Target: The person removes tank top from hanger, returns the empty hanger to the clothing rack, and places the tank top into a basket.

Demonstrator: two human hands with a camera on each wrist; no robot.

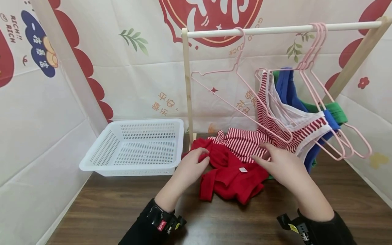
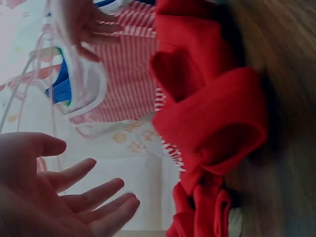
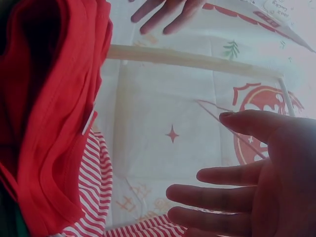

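A crumpled red garment (image 1: 232, 182) with a small white label lies on the table, partly over red-and-white striped cloth (image 1: 242, 141). My left hand (image 1: 191, 165) hovers at the left side of the red garment; its fingers look relaxed and hold nothing in the left wrist view. On the other side, my right hand (image 1: 283, 166) is held above the cloth, fingers spread with nothing between them in the right wrist view. A bare pink hanger (image 1: 237, 68) hangs from the rod above. Whether the fingertips touch the cloth is hard to tell.
A white rod (image 1: 281, 30) on wooden posts spans the back. At its right hang several pink hangers with a striped tank top (image 1: 294, 136), a blue garment (image 1: 286, 85) and a green garment (image 1: 337, 112). A white perforated basket (image 1: 131, 170) stands left on the wooden table (image 1: 101, 211).
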